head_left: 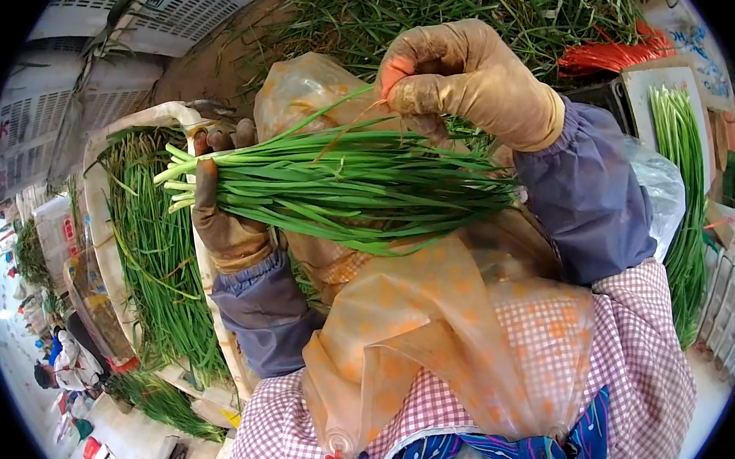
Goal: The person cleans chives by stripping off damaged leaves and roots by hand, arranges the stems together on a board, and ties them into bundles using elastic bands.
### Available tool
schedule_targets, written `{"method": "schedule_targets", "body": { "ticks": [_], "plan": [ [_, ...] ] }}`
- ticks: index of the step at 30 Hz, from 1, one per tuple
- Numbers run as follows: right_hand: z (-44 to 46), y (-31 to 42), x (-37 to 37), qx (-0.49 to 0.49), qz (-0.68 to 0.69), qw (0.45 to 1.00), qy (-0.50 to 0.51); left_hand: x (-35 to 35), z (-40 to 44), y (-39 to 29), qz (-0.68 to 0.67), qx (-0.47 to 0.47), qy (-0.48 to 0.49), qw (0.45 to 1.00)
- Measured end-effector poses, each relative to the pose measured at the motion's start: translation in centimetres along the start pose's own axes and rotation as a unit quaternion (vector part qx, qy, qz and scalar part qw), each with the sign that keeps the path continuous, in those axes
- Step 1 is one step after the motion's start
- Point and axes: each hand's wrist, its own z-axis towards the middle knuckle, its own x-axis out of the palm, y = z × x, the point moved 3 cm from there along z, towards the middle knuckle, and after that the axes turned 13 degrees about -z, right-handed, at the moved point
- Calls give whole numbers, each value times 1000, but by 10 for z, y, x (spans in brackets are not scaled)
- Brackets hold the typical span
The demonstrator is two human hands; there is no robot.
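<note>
My left hand [231,225], in a stained brown glove, is wrapped around a bunch of garlic chives [356,184] near the pale stem ends. The bunch lies sideways in front of my body, its green leaves spreading to the right. Above it, my right hand [476,84], gloved too, has thumb and forefinger pinched together. A thin green chive leaf [331,110] runs from the bunch up to that pinch, and a withered reddish-brown strand hangs close by.
A white crate [97,212] of chives stands at left. Loose chives [455,14] heap up ahead, beside red plastic ties [618,53]. A neat chive bundle [681,202] lies at right. White perforated crates [178,18] are at upper left; a person [77,361] is in the background.
</note>
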Motion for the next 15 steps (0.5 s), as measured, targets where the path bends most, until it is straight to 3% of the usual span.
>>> {"method": "schedule_targets", "body": {
  "ticks": [1, 2, 5, 8, 10, 12, 13, 14, 15],
  "plan": [
    [0, -5, 0, -23, -14, 1000, 8, -1, 0, 0, 1, 0, -6, 1000],
    [1, -4, 4, -51, -162, 985, 21, -2, 1, 0, 2, -1, -11, 1000],
    [2, -23, 30, -209, -294, 933, -5, -4, 3, -1, 25, 23, -24, 999],
    [7, -29, 40, -249, -383, 889, -29, -4, 6, 1, -14, -9, 21, 1000],
    [14, -33, 47, -240, -436, 866, -49, -2, 3, 1, 24, 16, -9, 1000],
    [17, -26, 51, -181, -536, 824, 23, -1, 3, 0, 56, 15, -21, 998],
    [21, -33, 48, -201, -452, 869, 3, -2, 2, -1, 55, 15, -19, 998],
    [20, -26, 43, -201, -453, 868, 4, -5, 0, -2, 61, 25, -28, 997],
    [17, -16, 32, -135, -312, 939, 47, -8, 0, -3, 68, 35, -38, 996]
  ]
}}
